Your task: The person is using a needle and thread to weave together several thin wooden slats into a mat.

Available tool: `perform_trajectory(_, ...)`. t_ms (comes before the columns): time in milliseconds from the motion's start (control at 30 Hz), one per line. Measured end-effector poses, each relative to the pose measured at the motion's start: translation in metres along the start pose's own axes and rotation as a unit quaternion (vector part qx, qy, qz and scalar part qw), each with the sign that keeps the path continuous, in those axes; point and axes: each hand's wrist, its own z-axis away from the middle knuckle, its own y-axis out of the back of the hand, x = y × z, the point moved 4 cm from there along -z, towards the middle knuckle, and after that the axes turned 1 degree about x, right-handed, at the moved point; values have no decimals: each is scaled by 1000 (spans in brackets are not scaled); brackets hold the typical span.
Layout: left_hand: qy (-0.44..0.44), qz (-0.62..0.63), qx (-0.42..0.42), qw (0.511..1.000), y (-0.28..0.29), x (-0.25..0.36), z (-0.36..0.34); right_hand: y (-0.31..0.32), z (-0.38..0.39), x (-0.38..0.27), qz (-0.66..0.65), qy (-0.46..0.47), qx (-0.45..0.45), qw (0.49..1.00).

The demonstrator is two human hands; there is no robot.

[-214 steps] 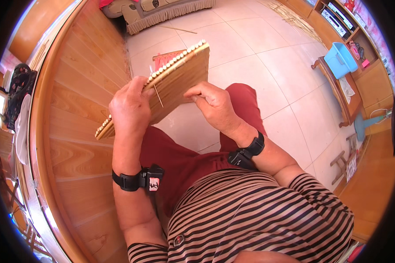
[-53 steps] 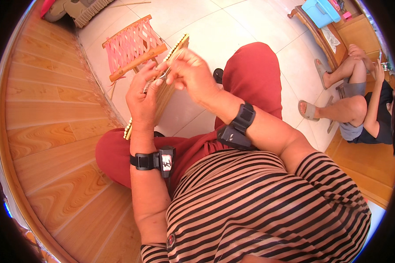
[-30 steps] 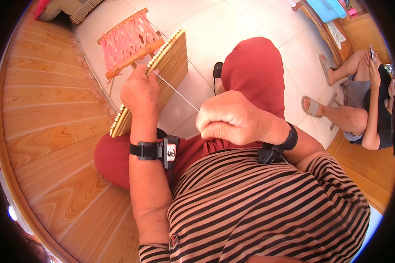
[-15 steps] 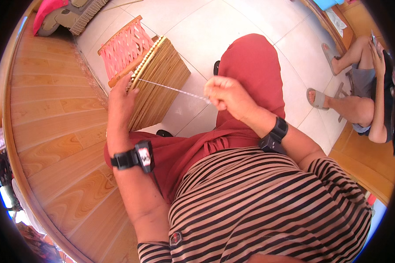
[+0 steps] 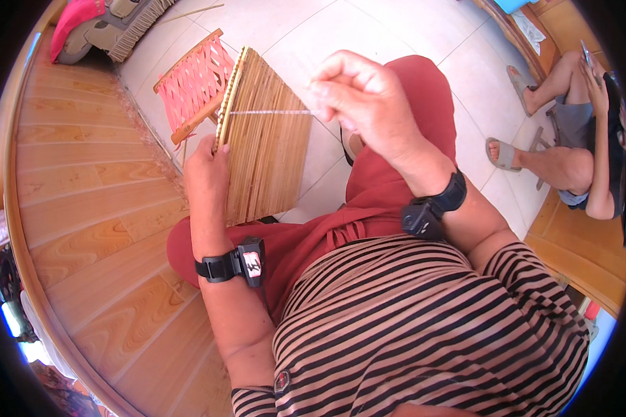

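Note:
A flat panel of thin straw-coloured stalks (image 5: 268,146), laid side by side, stands tilted in front of my lap. Along its left side runs an edge studded with small pale round ends (image 5: 231,90). My left hand (image 5: 207,170) is closed on the lower part of that edge, thumb on the near side. From the edge a whitish thread (image 5: 271,112) stretches taut across the stalks to my right hand (image 5: 365,104). The right fingers pinch it, raised above my knee; whether they also hold a needle cannot be made out.
Behind the panel stands a low wooden stool (image 5: 198,83) with a pink woven seat. A wooden platform (image 5: 97,208) curves along my left. Pale floor tiles (image 5: 292,42) lie ahead. At right a seated person (image 5: 584,139) in sandals holds a phone.
My right hand has risen, the thread now running nearly level. The panel has turned to show more of its flat face, and my left hand has shifted slightly right and nearer along the edge.

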Motion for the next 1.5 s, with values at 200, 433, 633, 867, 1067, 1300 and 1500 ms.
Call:
perform_trajectory(200,32,165,-37,985,-21,-36,-6,-38,-44,32,231,101,-70,965)
perform_trajectory(433,11,313,-88,946,-21,-18,-16,-42,-61,85,351,121,-99,923)
perform_trajectory(633,56,384,-131,912,-24,-9,-21,-50,-49,102,326,94,-124,933)
perform_trajectory(867,83,375,-43,922,-29,-15,-22,-53,-43,111,329,103,-128,930)
perform_trajectory(1067,97,318,-6,943,-34,-36,-25,-55,-39,113,334,121,-131,925)
perform_trajectory(1300,56,281,21,958,-35,-33,-23,-60,-37,126,311,124,-141,932)
perform_trajectory(1500,58,249,30,966,-30,-24,-19,-61,-39,124,332,70,-144,930)
